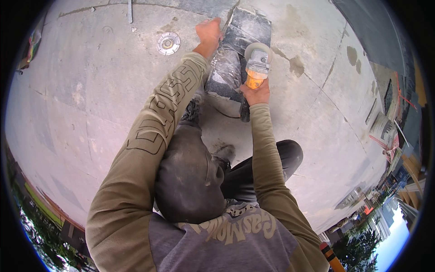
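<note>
My right hand (257,94) is wrapped round an angle grinder (256,75) with a yellow body and a grey head. Its pale round disc (267,49) lies over the right edge of a dusty dark slab (246,34). At the slab's upper left edge my left hand (209,31) is closed; whatever its fingers grip, if anything, is hidden. A crumpled, shiny grey sheet or bag (227,68) covers the slab's middle, below that hand. Left of my left hand, a segmented cutting disc (168,43) lies flat on the floor.
The concrete floor (68,104) has cracks and damp stains. A dark cord (222,113) curves near my feet. A thin metal strip (130,11) lies at the far left. Along the right rim are planks (411,167), red cord and mixed building material.
</note>
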The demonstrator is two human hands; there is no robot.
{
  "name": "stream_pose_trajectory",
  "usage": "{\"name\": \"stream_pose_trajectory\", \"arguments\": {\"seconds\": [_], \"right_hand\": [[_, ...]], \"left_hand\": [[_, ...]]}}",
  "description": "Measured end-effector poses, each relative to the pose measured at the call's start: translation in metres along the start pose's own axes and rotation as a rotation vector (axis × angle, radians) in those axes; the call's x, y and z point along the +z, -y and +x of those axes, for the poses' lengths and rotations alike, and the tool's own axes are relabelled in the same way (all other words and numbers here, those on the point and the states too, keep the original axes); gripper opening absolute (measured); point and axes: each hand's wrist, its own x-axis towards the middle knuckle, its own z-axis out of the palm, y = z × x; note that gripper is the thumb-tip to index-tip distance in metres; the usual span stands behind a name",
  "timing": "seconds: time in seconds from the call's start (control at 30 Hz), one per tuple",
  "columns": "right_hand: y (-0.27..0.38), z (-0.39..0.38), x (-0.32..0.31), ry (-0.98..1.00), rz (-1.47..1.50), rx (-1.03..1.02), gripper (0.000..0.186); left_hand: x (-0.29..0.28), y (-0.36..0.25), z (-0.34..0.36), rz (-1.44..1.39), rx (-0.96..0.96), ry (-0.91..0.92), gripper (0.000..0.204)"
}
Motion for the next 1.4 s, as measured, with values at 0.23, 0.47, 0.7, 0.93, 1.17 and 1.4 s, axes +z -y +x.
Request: {"name": "stream_pose_trajectory", "arguments": {"seconds": [0.23, 0.47, 0.7, 0.93, 1.17, 1.4], "right_hand": [[0.004, -0.019, -0.002, 0.072, -0.255, 0.02, 0.067], [0.021, -0.02, 0.01, 0.092, -0.323, 0.102, 0.071], [0.023, -0.013, 0.018, 0.092, -0.322, 0.133, 0.074], [0.033, -0.009, 0.022, 0.115, -0.328, 0.114, 0.072], [0.041, -0.013, 0.031, 0.122, -0.346, 0.139, 0.072], [0.025, -0.024, 0.017, 0.079, -0.322, 0.183, 0.075]], "left_hand": [[0.001, 0.0, -0.001, 0.062, 0.002, -0.022, 0.024], [0.0, 0.002, 0.001, 0.048, 0.003, -0.026, 0.023], [0.001, 0.001, 0.001, 0.013, -0.015, 0.005, 0.023], [0.002, 0.0, 0.003, 0.053, -0.014, -0.019, 0.022], [0.004, 0.0, -0.001, 0.033, -0.025, -0.014, 0.023], [0.004, -0.001, -0.002, 0.051, -0.006, -0.001, 0.023]]}}
